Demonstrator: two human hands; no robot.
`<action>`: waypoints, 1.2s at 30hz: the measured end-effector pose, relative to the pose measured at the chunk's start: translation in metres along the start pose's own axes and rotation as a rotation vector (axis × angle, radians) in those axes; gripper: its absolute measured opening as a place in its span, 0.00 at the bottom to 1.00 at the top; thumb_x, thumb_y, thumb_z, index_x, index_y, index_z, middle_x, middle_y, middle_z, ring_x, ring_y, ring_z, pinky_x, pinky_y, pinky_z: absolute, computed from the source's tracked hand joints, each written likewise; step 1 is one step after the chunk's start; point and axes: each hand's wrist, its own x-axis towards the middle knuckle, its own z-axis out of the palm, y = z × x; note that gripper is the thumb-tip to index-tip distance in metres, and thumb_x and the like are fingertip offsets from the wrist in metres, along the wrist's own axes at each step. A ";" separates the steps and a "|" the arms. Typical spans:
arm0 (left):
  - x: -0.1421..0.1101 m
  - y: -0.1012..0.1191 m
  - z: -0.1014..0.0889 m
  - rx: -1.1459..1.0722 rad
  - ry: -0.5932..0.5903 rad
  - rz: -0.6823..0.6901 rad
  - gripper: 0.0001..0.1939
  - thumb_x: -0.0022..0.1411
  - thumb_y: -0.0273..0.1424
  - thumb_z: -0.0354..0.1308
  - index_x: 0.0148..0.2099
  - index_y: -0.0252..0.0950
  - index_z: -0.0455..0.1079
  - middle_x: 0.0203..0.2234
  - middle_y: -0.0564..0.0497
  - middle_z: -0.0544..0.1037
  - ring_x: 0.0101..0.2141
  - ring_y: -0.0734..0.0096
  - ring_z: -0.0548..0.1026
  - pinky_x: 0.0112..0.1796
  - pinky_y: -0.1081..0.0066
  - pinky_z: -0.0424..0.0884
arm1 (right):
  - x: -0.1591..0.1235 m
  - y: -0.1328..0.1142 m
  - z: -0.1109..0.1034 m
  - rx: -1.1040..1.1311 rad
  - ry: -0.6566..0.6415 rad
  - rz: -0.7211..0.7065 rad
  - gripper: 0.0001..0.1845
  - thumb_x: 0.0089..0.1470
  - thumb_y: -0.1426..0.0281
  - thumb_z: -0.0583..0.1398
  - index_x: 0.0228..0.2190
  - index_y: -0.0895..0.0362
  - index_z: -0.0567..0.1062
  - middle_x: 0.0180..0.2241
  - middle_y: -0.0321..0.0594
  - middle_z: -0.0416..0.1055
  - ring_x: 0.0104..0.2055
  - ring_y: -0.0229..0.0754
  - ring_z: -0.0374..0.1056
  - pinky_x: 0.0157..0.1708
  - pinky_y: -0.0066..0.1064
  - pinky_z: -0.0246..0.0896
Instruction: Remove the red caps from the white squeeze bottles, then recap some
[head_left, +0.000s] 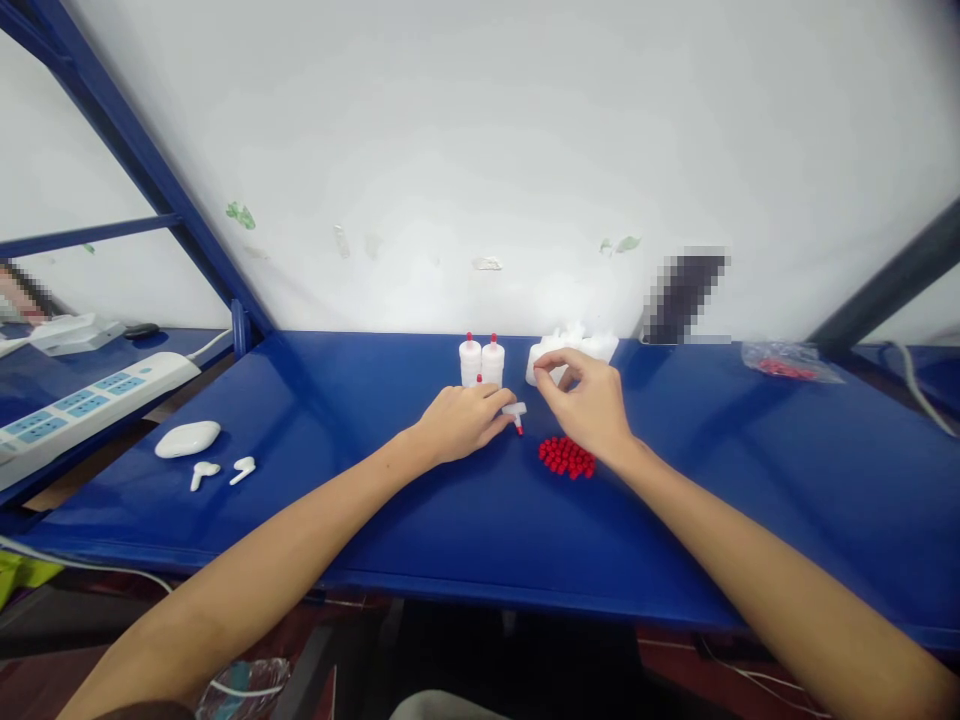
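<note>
My left hand (463,420) rests on the blue table (300,500) with its fingers closed round a small white bottle with a red cap (516,412) lying on its side. My right hand (586,398) hovers just right of it, thumb and forefinger pinched near a pile of white bottles (574,345); I cannot make out what the pinch holds. A heap of small red caps (567,457) lies under my right wrist. Two capped white bottles (481,360) stand upright behind my left hand.
A white earbud case (187,438) and two loose earbuds (223,470) lie at the left. A white power strip (82,400) sits on the neighbouring table. A clear bag of red caps (787,362) lies at the far right by the wall.
</note>
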 end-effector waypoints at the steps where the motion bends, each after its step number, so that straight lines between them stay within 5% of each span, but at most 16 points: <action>1: -0.002 -0.001 -0.001 -0.031 0.031 0.002 0.13 0.70 0.38 0.50 0.49 0.38 0.70 0.38 0.47 0.78 0.32 0.66 0.76 0.28 0.73 0.65 | 0.000 0.000 0.000 0.011 -0.002 0.003 0.04 0.52 0.71 0.60 0.30 0.55 0.77 0.26 0.35 0.77 0.18 0.36 0.64 0.30 0.33 0.65; 4: -0.004 -0.004 -0.006 -0.205 0.234 -0.040 0.12 0.68 0.38 0.53 0.44 0.36 0.73 0.33 0.49 0.77 0.30 0.71 0.74 0.31 0.73 0.66 | -0.002 0.000 0.001 0.067 -0.008 -0.003 0.04 0.52 0.71 0.60 0.30 0.55 0.77 0.28 0.36 0.77 0.20 0.36 0.67 0.27 0.31 0.64; 8: -0.002 -0.012 -0.011 -0.531 0.515 -0.335 0.14 0.64 0.41 0.58 0.40 0.35 0.75 0.32 0.50 0.78 0.25 0.75 0.71 0.31 0.73 0.68 | -0.003 0.002 0.003 0.120 -0.033 -0.017 0.05 0.53 0.71 0.59 0.31 0.55 0.76 0.30 0.38 0.77 0.23 0.38 0.71 0.25 0.29 0.64; 11: 0.001 -0.017 -0.010 -0.720 0.499 -0.485 0.16 0.62 0.43 0.59 0.39 0.34 0.76 0.30 0.50 0.79 0.24 0.74 0.72 0.27 0.73 0.68 | -0.004 0.003 0.004 0.114 -0.055 -0.037 0.05 0.53 0.71 0.59 0.31 0.55 0.76 0.31 0.38 0.77 0.24 0.37 0.70 0.25 0.29 0.64; 19: 0.001 -0.023 -0.002 -0.875 0.521 -0.532 0.23 0.60 0.43 0.61 0.52 0.34 0.73 0.29 0.50 0.80 0.25 0.74 0.73 0.26 0.75 0.69 | -0.008 0.005 0.006 0.052 -0.134 -0.131 0.06 0.55 0.73 0.58 0.31 0.54 0.76 0.33 0.38 0.78 0.26 0.38 0.69 0.29 0.31 0.65; 36: -0.001 -0.030 0.009 -0.779 0.372 -0.594 0.14 0.60 0.41 0.58 0.40 0.36 0.73 0.24 0.53 0.77 0.20 0.76 0.69 0.24 0.75 0.65 | -0.011 0.007 0.009 0.053 -0.191 -0.161 0.05 0.55 0.75 0.59 0.32 0.55 0.76 0.32 0.35 0.76 0.26 0.36 0.69 0.29 0.29 0.64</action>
